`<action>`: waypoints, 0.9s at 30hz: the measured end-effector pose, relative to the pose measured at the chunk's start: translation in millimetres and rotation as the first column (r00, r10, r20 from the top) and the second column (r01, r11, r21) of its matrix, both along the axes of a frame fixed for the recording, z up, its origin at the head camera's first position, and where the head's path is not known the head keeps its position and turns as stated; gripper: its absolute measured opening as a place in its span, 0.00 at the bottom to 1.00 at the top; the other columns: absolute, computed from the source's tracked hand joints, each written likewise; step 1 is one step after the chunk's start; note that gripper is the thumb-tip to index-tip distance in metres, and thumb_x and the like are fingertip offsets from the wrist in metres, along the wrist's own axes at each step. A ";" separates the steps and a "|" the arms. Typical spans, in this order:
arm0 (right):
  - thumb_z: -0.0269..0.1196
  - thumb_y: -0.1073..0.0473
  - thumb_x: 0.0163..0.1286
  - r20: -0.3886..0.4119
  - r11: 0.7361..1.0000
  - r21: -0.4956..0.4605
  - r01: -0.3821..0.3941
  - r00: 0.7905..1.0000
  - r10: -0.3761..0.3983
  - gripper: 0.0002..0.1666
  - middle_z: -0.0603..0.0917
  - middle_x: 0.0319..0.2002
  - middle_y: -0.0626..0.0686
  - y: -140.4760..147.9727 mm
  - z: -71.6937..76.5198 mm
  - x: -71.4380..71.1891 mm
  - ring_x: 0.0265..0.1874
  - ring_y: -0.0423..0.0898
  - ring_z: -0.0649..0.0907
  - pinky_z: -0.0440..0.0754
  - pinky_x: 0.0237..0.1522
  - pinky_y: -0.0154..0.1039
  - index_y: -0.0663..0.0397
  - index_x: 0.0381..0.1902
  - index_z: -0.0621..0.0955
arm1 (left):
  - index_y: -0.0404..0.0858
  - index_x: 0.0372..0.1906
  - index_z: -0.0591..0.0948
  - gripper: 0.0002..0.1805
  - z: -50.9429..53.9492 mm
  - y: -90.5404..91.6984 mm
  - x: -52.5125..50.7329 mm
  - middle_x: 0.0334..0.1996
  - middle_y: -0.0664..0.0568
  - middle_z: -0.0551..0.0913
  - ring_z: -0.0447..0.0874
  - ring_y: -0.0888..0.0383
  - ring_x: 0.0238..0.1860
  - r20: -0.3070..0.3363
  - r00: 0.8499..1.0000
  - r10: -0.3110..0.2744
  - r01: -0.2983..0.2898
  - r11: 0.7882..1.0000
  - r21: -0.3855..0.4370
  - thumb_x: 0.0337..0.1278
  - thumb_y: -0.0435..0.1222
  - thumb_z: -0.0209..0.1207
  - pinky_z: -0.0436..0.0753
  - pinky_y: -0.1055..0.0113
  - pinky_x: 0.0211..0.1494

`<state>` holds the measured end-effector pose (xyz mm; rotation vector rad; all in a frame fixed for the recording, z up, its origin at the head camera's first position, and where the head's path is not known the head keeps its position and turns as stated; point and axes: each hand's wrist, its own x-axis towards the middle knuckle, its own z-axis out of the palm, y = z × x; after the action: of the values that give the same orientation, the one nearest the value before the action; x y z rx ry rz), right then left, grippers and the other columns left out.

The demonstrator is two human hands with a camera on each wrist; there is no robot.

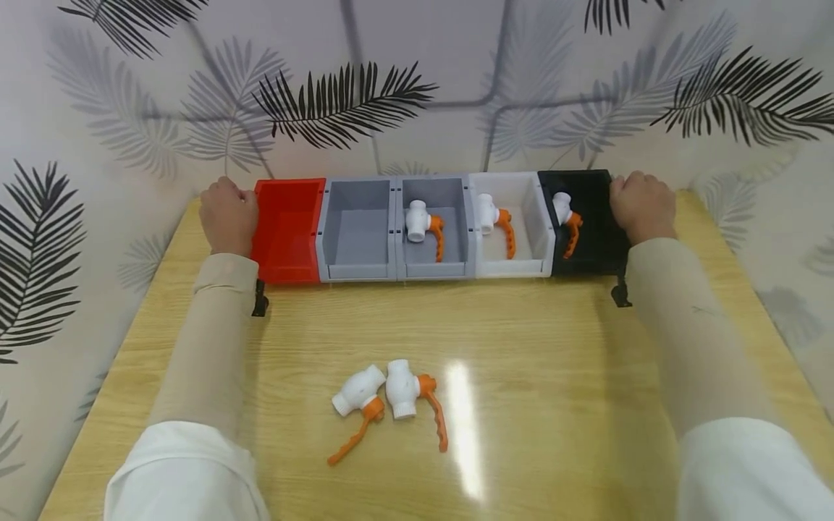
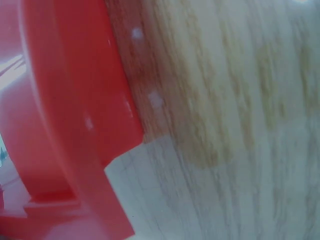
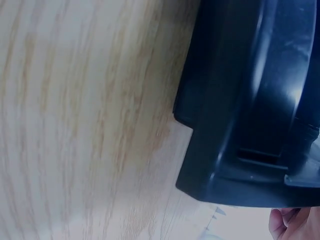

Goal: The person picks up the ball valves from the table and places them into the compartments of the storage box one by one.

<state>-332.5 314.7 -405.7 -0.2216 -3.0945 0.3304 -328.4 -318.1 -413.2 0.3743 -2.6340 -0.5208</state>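
Observation:
At the left end of a row of joined bins, my left hand (image 1: 228,217) grips the outer side of the red bin (image 1: 287,224), fingers curled. My right hand (image 1: 643,206) grips the outer side of the black bin (image 1: 596,242) at the right end. The left wrist view shows the red bin (image 2: 85,90) close up, with no hand visible. In the right wrist view, fingertips (image 3: 297,223) show behind the black bin (image 3: 215,165). One white valve with an orange handle lies in each of the right grey bin (image 1: 435,272), the white bin (image 1: 521,202) and the black bin.
Two more white valves, the left one (image 1: 358,391) and the right one (image 1: 402,391), lie side by side on the wooden table (image 1: 534,405), nearer my body. The left grey bin (image 1: 358,239) holds nothing. A leaf-patterned cloth (image 1: 456,130) hangs behind the bins.

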 end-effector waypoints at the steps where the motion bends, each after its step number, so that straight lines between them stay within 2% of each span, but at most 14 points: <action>1: 0.26 0.47 0.72 0.006 1.000 0.001 0.003 1.000 -0.003 0.38 0.69 0.45 0.78 -1.7 0.6 -1.2 0.44 0.75 0.69 0.64 0.47 0.66 0.80 0.47 0.67 | 0.28 0.30 0.72 0.14 0.0 -2.1 0.1 0.30 0.35 0.74 0.73 0.34 0.39 -0.008 1.000 0.000 0.000 1.000 -0.001 0.58 0.36 0.40 0.73 0.46 0.43; 7: 0.26 0.46 0.72 0.011 1.000 0.019 0.021 1.000 -0.021 0.39 0.69 0.46 0.79 -2.6 2.9 -3.1 0.44 0.76 0.69 0.65 0.46 0.66 0.81 0.48 0.66 | 0.29 0.30 0.71 0.14 2.1 -5.4 -3.4 0.29 0.36 0.73 0.73 0.34 0.37 -0.013 1.000 0.012 -0.012 1.000 -0.001 0.58 0.37 0.40 0.72 0.46 0.42; 10: 0.27 0.46 0.71 0.014 1.000 -0.007 0.024 1.000 -0.024 0.39 0.68 0.47 0.79 -2.3 2.3 -1.9 0.46 0.76 0.69 0.64 0.48 0.65 0.82 0.48 0.66 | 0.28 0.31 0.72 0.15 1.7 -4.6 -4.2 0.30 0.34 0.75 0.74 0.34 0.38 -0.004 1.000 0.015 -0.015 0.997 -0.074 0.58 0.37 0.40 0.72 0.44 0.42; 14: 0.28 0.46 0.72 0.027 0.999 -0.022 0.032 0.999 -0.031 0.40 0.68 0.48 0.80 -3.0 0.6 -0.3 0.47 0.76 0.68 0.64 0.48 0.65 0.82 0.50 0.66 | 0.27 0.32 0.73 0.16 -1.6 -3.5 -4.2 0.30 0.33 0.75 0.73 0.34 0.39 -0.039 0.999 -0.003 -0.004 0.981 -0.193 0.59 0.36 0.39 0.71 0.42 0.41; 16: 0.28 0.45 0.72 0.029 0.999 -0.014 0.030 0.999 -0.029 0.40 0.68 0.48 0.80 -3.5 -0.1 -0.1 0.47 0.76 0.68 0.65 0.47 0.65 0.82 0.49 0.66 | 0.26 0.33 0.73 0.17 -2.4 -3.2 -3.3 0.31 0.34 0.75 0.73 0.34 0.40 -0.065 0.998 -0.006 -0.009 0.975 -0.221 0.59 0.36 0.39 0.70 0.43 0.42; 19: 0.28 0.46 0.72 0.021 1.000 -0.003 0.022 1.000 -0.021 0.39 0.69 0.46 0.80 -5.0 -0.5 -0.3 0.45 0.76 0.69 0.66 0.46 0.65 0.82 0.47 0.67 | 0.26 0.34 0.74 0.17 -1.2 -3.8 1.0 0.32 0.34 0.76 0.73 0.34 0.40 -0.092 0.996 0.003 -0.026 0.970 -0.242 0.60 0.36 0.39 0.70 0.43 0.42; 23: 0.27 0.46 0.71 0.011 1.000 0.016 0.023 1.000 -0.024 0.39 0.69 0.46 0.80 -5.3 0.5 -0.6 0.45 0.76 0.69 0.66 0.45 0.65 0.81 0.46 0.67 | 0.28 0.32 0.73 0.17 1.5 -5.5 9.1 0.30 0.34 0.75 0.72 0.34 0.38 -0.133 0.991 -0.002 -0.027 0.975 -0.218 0.60 0.37 0.39 0.71 0.42 0.41; 27: 0.27 0.46 0.71 0.025 0.999 0.026 0.022 0.999 -0.023 0.40 0.69 0.46 0.80 -4.0 2.5 0.4 0.45 0.75 0.69 0.66 0.46 0.65 0.82 0.47 0.67 | 0.29 0.31 0.72 0.15 7.0 -7.7 20.3 0.29 0.36 0.74 0.72 0.36 0.37 -0.142 0.989 -0.038 0.011 0.983 -0.182 0.60 0.37 0.39 0.70 0.42 0.40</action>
<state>-332.1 310.7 -403.3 -0.2621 -3.1162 0.2900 -308.2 -325.8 -406.2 0.2379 -2.5223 -0.3006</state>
